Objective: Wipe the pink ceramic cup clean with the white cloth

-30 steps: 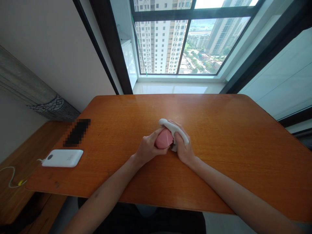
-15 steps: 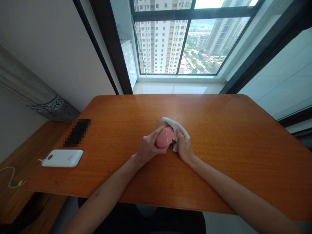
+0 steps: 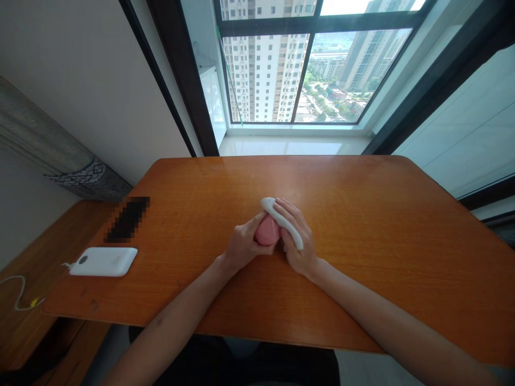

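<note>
My left hand is wrapped round a pink, rounded object with a glossy faceted surface; its kind does not show. A white cloth, folded over, lies against the right side of the pink object. My right hand is closed on the cloth, its fingers over the far side and the thumb on the near side. Both hands are close together above the middle of the wooden table. The lower right of the pink object is hidden by the cloth and my right hand.
A white power bank with a cable plugged in lies at the table's left. Behind it is a dark, pixelated shape. A wooden bench with a white cable stands on the left. Beyond the table is a window.
My right hand has turned so its fingers now lie over the cloth. The cloth has shifted slightly left and covers more of the pink object, which my left hand still holds.
</note>
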Action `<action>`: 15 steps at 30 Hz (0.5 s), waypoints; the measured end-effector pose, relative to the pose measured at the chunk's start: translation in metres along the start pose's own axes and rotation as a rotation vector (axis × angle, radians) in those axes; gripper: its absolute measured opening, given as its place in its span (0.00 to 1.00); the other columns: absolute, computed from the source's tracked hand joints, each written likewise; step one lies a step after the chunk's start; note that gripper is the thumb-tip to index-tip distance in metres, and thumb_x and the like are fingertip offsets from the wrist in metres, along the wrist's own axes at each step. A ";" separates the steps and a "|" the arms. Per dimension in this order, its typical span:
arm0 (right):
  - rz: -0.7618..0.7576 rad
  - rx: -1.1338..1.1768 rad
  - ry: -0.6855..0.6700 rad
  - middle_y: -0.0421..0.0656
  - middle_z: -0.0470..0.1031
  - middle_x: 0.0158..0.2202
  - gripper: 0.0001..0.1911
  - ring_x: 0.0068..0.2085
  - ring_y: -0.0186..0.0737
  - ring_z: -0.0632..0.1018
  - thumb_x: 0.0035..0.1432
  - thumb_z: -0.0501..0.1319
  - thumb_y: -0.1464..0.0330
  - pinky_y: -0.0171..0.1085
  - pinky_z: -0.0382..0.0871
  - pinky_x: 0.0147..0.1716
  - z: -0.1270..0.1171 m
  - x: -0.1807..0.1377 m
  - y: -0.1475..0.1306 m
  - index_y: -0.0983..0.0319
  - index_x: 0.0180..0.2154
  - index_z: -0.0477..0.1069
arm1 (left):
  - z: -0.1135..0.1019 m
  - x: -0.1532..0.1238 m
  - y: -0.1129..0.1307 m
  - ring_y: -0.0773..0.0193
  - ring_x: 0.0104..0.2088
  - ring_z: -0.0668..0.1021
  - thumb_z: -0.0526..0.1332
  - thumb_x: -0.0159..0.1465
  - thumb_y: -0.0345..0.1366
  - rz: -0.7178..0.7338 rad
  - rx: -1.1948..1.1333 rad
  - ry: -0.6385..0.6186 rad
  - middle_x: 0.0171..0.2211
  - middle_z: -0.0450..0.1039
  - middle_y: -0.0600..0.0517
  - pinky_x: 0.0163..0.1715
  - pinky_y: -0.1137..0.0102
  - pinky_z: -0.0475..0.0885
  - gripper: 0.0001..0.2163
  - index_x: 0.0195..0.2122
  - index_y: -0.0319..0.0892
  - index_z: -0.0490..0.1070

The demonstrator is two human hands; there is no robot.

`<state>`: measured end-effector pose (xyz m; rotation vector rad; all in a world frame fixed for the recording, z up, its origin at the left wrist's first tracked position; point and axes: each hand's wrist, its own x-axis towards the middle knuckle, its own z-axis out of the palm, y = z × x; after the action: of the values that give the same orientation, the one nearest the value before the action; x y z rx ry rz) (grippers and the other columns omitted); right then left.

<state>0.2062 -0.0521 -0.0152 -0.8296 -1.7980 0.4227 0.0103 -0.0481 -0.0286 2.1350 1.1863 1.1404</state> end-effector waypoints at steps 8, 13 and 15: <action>0.209 0.118 0.072 0.43 0.74 0.70 0.26 0.71 0.52 0.74 0.80 0.46 0.60 0.59 0.68 0.72 0.003 0.001 0.005 0.51 0.70 0.70 | 0.000 0.001 0.001 0.53 0.51 0.87 0.73 0.59 0.37 -0.002 0.021 0.012 0.59 0.81 0.48 0.52 0.65 0.83 0.35 0.68 0.49 0.67; -0.081 -0.041 -0.036 0.43 0.67 0.75 0.27 0.76 0.58 0.66 0.77 0.52 0.60 0.66 0.58 0.76 -0.001 -0.001 -0.002 0.50 0.73 0.64 | -0.001 0.001 0.001 0.54 0.43 0.88 0.74 0.58 0.38 -0.019 0.012 -0.004 0.49 0.85 0.49 0.44 0.66 0.84 0.33 0.66 0.46 0.70; -0.064 -0.010 -0.023 0.44 0.68 0.74 0.27 0.75 0.57 0.67 0.77 0.52 0.61 0.66 0.58 0.76 -0.001 -0.001 -0.002 0.49 0.73 0.65 | 0.000 0.001 0.001 0.55 0.42 0.88 0.74 0.58 0.37 -0.016 0.011 0.003 0.49 0.86 0.50 0.44 0.66 0.83 0.33 0.65 0.46 0.70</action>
<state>0.2070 -0.0540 -0.0145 -0.7747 -1.8438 0.3827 0.0108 -0.0480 -0.0277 2.1290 1.2117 1.1325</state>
